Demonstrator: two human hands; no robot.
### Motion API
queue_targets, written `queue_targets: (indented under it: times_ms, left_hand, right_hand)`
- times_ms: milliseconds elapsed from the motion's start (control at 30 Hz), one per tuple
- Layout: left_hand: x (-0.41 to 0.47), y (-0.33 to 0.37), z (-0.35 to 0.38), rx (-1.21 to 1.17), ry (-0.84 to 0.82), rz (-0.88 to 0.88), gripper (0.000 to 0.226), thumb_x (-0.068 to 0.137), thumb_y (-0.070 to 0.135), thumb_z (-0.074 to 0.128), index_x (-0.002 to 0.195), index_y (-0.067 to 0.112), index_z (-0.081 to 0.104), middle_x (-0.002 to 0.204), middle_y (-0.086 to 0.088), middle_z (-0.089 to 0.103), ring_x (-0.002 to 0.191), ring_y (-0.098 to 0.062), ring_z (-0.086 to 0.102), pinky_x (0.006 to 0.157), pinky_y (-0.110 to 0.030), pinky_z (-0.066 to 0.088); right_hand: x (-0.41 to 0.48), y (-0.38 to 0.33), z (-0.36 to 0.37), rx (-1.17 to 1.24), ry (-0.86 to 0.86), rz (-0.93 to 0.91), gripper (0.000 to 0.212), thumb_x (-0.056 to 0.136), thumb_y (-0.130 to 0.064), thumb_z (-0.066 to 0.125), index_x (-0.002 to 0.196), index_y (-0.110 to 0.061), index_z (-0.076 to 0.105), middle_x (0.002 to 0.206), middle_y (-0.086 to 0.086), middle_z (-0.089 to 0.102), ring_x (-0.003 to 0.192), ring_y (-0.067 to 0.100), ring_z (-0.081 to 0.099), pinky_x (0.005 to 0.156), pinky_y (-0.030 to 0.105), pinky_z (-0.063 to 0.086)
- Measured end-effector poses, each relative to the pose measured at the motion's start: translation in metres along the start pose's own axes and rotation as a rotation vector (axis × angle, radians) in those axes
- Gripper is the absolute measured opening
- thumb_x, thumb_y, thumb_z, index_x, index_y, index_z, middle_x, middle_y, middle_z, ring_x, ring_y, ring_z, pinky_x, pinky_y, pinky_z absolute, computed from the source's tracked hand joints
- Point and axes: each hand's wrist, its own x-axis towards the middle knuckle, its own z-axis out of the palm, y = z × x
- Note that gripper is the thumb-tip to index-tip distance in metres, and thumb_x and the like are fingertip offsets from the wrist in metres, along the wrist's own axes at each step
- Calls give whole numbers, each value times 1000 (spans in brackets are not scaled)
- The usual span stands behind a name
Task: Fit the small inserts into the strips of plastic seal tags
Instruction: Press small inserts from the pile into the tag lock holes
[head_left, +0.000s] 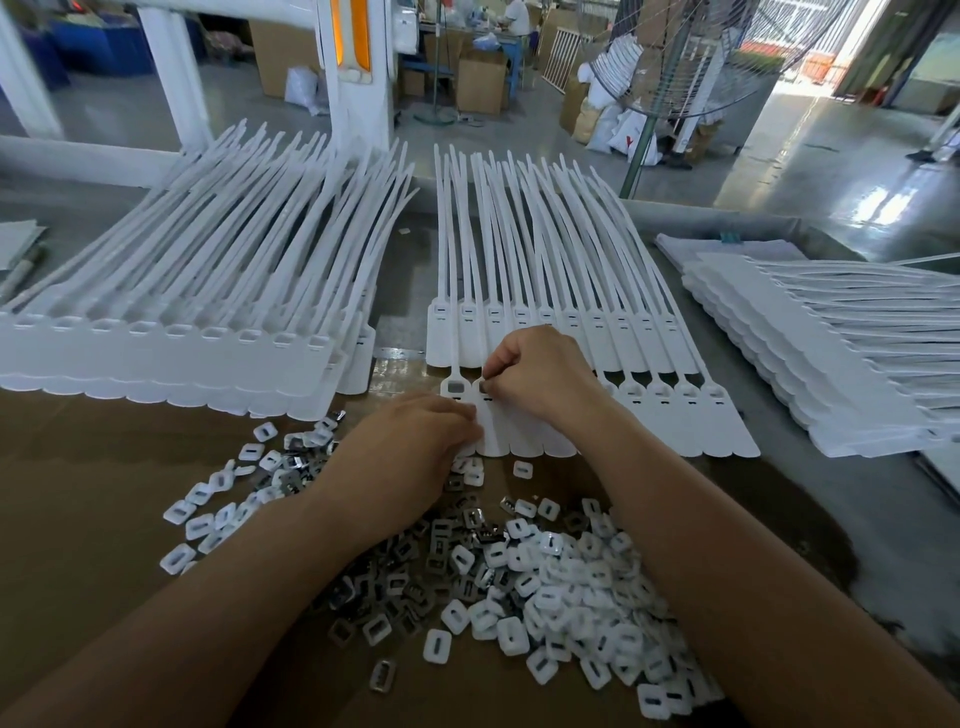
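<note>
White strip (519, 436) | right fingers (501, 371) pinch insert (487, 387) | left fingers (462, 415) grip strip | markings unreadable

Cardboard (78, 467), near left: bare, open passage. Inserts (545, 571): loose heap across near centre. Left stack of strips (156, 353), centre strips (675, 415), right stack (831, 374): raised barriers. Tabletop (402, 291): narrow open lane between left and centre.
</note>
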Motion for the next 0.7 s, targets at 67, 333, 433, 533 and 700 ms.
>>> queue_targets:
  times_ms: [67, 333, 433, 533, 700]
  left_hand:
    - [1, 1, -1, 1, 2, -1, 24, 87, 9, 55, 103, 19, 70, 120, 3, 62, 110, -18, 55, 93, -23, 35]
    - [1, 1, -1, -15, -3, -17, 24, 90, 15, 53, 108, 21, 68, 123, 4, 59, 112, -16, 54, 95, -24, 34]
    - [1, 0, 0, -15, -6, -24, 26, 90, 15, 52, 111, 23, 65, 126, 6, 57, 116, -13, 51, 97, -20, 30]
    - [1, -1, 1, -10, -16, -37, 30, 91, 14, 49, 116, 25, 62, 130, 9, 53, 120, -10, 46, 100, -19, 26]
    - [1, -1, 2, -13, -18, -56, 30, 93, 17, 45, 118, 27, 60, 131, 12, 51, 121, -8, 44, 100, -18, 25]
  right_hand:
    - [-2, 0, -2, 14, -21, -18, 12, 81, -16, 68, 91, -14, 72, 99, 0, 69, 95, 13, 60, 77, 21, 42]
    - [-9, 5, -21, 97, -149, -74, 13, 87, -15, 60, 95, -15, 70, 80, -14, 60, 75, 1, 55, 70, 17, 43]
    - [-21, 10, -38, 134, -168, -114, 5, 85, -19, 64, 83, -22, 67, 74, -17, 62, 66, -6, 57, 62, 13, 40]
    - [-38, 16, -53, 84, -331, -129, 12, 80, -19, 70, 73, -28, 66, 70, -16, 66, 64, -10, 58, 66, 13, 43]
    - [-63, 26, -57, -34, -563, -101, 14, 73, -18, 76, 71, -29, 67, 69, -19, 65, 64, -8, 58, 67, 12, 47]
